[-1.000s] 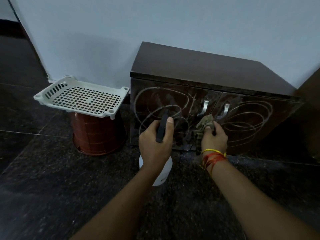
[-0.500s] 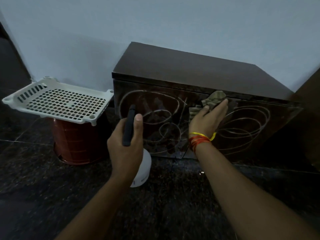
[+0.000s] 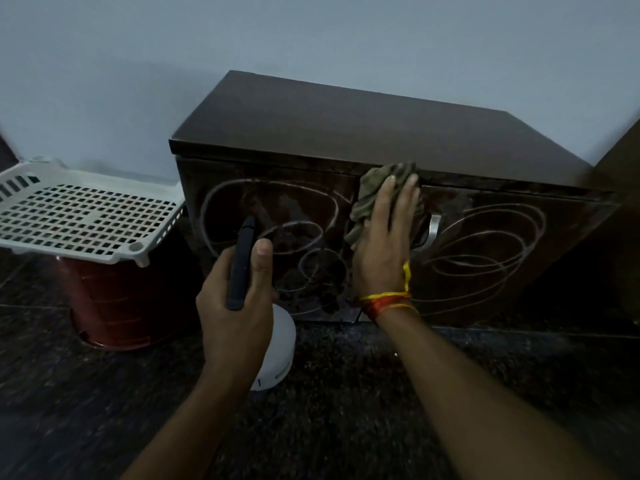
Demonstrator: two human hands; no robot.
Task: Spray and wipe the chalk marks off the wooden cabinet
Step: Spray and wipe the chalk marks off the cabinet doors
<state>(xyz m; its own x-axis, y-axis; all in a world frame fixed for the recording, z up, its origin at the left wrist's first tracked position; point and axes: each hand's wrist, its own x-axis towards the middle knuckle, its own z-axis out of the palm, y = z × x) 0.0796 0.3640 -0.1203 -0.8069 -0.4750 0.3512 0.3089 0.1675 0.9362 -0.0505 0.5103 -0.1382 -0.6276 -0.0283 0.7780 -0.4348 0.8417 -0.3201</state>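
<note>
Head: flat right hand (image 3: 382, 251) on cloth (image 3: 375, 192)

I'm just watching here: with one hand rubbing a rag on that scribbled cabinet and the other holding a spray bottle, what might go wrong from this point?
The right hand presses the cloth flat near the door handle, so the rag might snag there. The chalk marks loop widely across both doors, so a bunched rag may smear them rather than lift them. The left hand grips the spray bottle pointed at the cabinet, so a stray squeeze could wet the wiping hand.
</note>
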